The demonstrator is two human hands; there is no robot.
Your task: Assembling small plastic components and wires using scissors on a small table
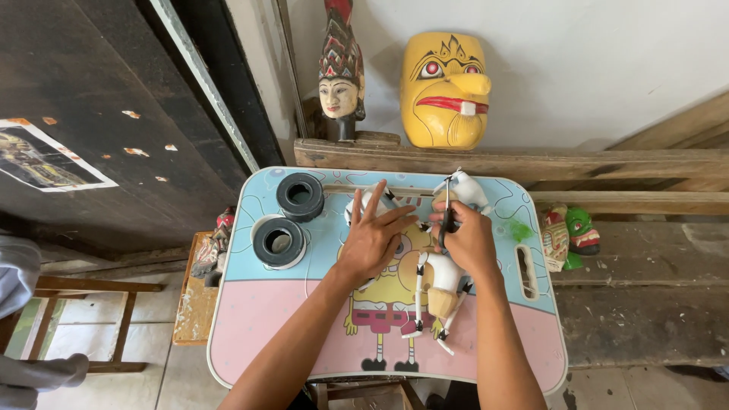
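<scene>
Black tape rolls [279, 241] beside left hand [373, 239]

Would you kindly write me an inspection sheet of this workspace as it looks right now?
Surface: small lap table, blue and pink with a cartoon print.
Job's things: white unpainted puppet with stick arms, lying on the table.
Clutter: two black tape rolls at the table's left.
Hands: left hand flat on white parts; right hand grips a dark thin tool over the puppet.
Cables: nothing seen.
Surroundings: yellow mask and carved head on a wooden ledge; painted masks at right.
</scene>
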